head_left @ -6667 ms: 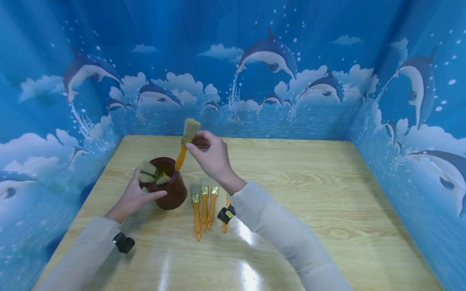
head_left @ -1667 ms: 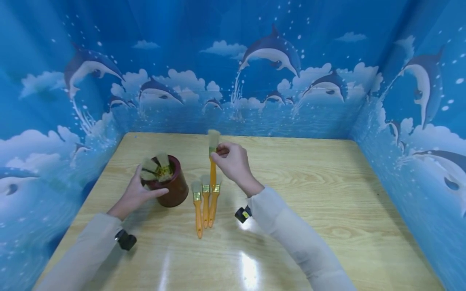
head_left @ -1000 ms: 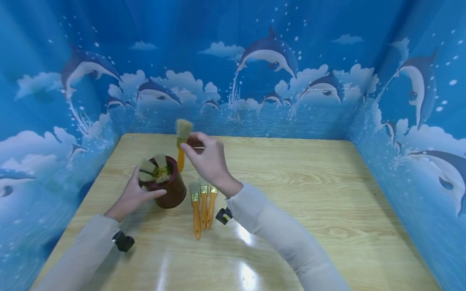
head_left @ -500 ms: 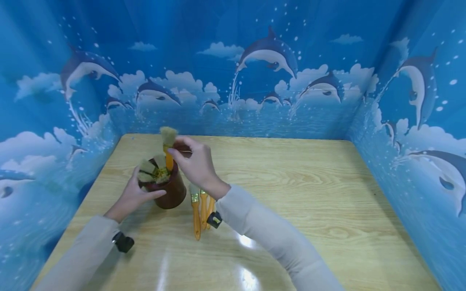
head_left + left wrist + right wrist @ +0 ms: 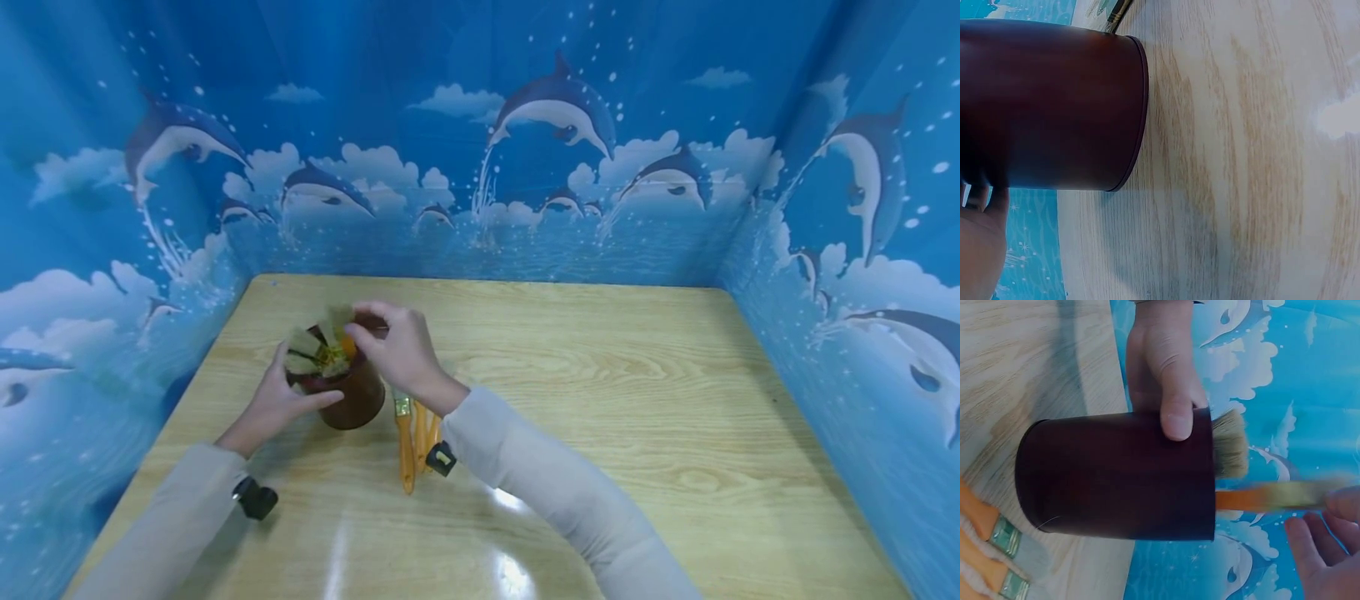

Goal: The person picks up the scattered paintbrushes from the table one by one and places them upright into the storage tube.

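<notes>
Orange-handled brush (image 5: 1241, 500) pinched at the mouth of the dark cup (image 5: 1116, 478)

Handling, judged by eye: light, stiff in the handle, soft and springy in the bristles. Probably smooth, so apt to turn in a loose pinch. Not fragile, though likely to splay if pushed by the bristle tips. Best held at the metal band or the top of the handle.

For the dark cup: rigid, seemingly glossy, likely heavier than any one brush. Best gripped round the side, below the mouth.

Brush position: left of centre in the head view, at the right side of the mouth. In the right wrist view, running from the right edge leftward to the rim, apparently inside at the handle end. Cannot tell how deep; hidden by the wall.

Relative to the fingers (image 5: 1302, 540) of the right hand (image 5: 402, 350): caught in a narrow pinch near the band, projecting to their left in the right wrist view. Blurred there; cannot tell exact contact.

In the left hand (image 5: 281, 408): the dark cup, gripped round its wall.

Also noted: stored brushes (image 5: 303, 346) crowding the mouth, a possible snag; loose brushes (image 5: 406, 454) on the desk (image 5: 637, 375), lower left of centre in the head view.
</notes>
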A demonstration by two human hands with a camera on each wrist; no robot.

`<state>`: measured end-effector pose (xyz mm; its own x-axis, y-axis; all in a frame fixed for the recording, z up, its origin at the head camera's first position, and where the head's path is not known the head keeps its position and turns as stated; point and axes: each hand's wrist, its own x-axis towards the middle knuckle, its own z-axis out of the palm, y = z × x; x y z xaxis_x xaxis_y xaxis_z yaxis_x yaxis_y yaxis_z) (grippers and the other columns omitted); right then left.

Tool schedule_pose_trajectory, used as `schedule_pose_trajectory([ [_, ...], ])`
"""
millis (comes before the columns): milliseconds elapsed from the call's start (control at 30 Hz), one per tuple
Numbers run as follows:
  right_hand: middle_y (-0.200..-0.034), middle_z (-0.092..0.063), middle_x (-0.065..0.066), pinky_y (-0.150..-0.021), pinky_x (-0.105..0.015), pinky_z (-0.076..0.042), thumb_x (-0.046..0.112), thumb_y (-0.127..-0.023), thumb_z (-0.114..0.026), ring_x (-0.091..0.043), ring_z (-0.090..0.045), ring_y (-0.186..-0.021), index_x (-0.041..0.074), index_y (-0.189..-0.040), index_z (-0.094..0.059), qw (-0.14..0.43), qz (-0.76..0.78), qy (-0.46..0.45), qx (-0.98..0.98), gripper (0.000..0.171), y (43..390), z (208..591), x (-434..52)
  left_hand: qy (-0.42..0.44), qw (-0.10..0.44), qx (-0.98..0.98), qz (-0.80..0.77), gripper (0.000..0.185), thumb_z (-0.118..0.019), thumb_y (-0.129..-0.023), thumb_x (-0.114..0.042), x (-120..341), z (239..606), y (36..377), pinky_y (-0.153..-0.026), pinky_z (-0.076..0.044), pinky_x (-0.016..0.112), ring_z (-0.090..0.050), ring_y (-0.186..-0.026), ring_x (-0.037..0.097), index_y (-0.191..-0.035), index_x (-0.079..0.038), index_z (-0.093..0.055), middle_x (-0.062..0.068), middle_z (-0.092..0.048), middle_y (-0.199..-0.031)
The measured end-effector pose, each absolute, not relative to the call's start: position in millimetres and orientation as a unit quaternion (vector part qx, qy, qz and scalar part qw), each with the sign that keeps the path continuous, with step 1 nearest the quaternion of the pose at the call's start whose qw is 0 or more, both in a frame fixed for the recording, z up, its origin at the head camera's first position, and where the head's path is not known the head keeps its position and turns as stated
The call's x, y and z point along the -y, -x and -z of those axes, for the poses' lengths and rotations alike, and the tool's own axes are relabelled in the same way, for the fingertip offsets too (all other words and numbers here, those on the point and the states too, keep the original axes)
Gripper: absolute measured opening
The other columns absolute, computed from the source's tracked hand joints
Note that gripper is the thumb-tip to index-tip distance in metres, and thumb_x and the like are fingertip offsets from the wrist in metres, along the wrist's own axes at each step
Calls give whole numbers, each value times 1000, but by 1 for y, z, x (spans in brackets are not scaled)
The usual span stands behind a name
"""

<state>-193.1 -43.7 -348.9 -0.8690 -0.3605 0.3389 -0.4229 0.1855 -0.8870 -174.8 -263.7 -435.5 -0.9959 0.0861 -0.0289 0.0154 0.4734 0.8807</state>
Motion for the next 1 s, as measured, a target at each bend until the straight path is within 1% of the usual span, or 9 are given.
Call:
schedule_pose_trajectory([
  [100,-115,-67,-11,-81,-15,-52,14,-94,-62,-11,-65,-100,5,-120,-65,11,-584,-248,773,28,194,356,37,-34,31,-856,-514,111,-80,-79,-26,264,437,175,-107,-24,63,-24,-138,43,-154,-12,0,23,-22,-153],
  [300,-115,-67,-9,-83,-17,-52,15,-94,-63,-15,-65,-102,4,-119,-66,-6,-579,-207,788,28,198,376,16,-28,37,-860,-508,116,-81,-78,-30,264,435,174,-107,-23,66,-19,-139,46,-155,-14,6,25,-17,-154],
  [467,-116,-66,-12,-86,-22,-52,15,-94,-63,-20,-64,-105,3,-122,-64,-21,-583,-174,794,30,200,396,-2,-15,47,-866,-498,118,-80,-78,-33,265,433,173,-107,-20,68,-14,-141,47,-154,-16,8,26,-12,-155],
  [733,-119,-64,-18,-89,-27,-52,17,-94,-63,-24,-63,-106,0,-123,-61,-47,-576,-127,806,34,200,428,-25,-11,51,-864,-501,118,-80,-78,-30,264,432,173,-108,-19,67,-12,-141,47,-154,-16,9,26,-12,-155],
  [867,-117,-64,-18,-89,-29,-53,16,-93,-63,-26,-63,-106,-4,-124,-60,-61,-571,-96,813,37,197,444,-31,-12,52,-864,-501,118,-80,-78,-29,264,431,173,-108,-19,66,-12,-141,47,-154,-17,10,27,-11,-155],
  [1000,-116,-65,-17,-86,-31,-54,16,-92,-64,-28,-64,-106,-4,-123,-60,-70,-562,-60,822,37,193,458,-33,-14,51,-861,-505,118,-80,-78,-28,264,431,172,-108,-19,66,-13,-141,47,-154,-18,9,26,-12,-155],
])
